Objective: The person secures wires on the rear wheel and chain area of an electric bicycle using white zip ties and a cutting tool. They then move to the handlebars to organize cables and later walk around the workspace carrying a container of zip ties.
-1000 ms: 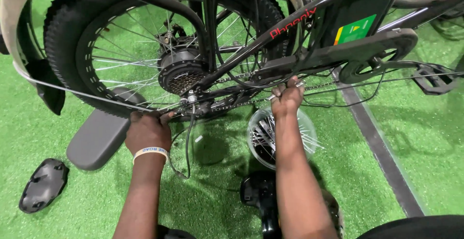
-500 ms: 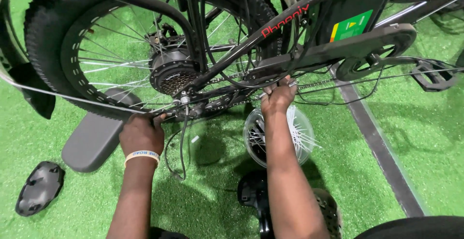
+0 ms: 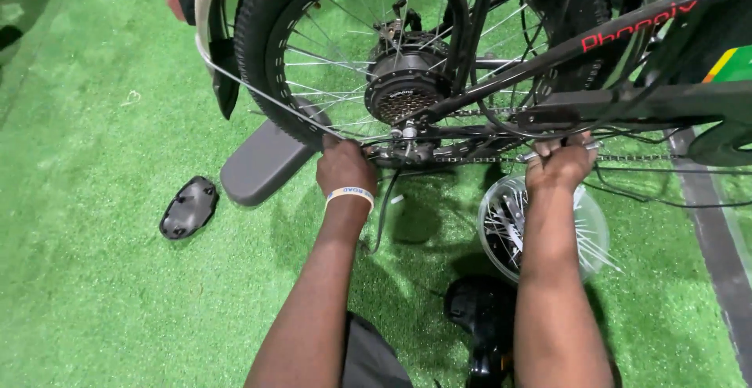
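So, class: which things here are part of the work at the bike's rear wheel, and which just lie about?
In the work: left hand, right hand, chain, rear wheel.
Lying about: grey pad, black cover, clear tub of spokes.

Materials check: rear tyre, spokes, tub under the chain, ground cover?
Rear tyre: looks like matte black rubber, with knobbly tread. Spokes: thin bright wires, likely polished steel. Tub: clear, see-through wall, probably plastic; shiny metal pieces inside. Ground cover: green artificial turf, short fuzzy pile. The left hand and right hand are at the chain, dull grey metal links.
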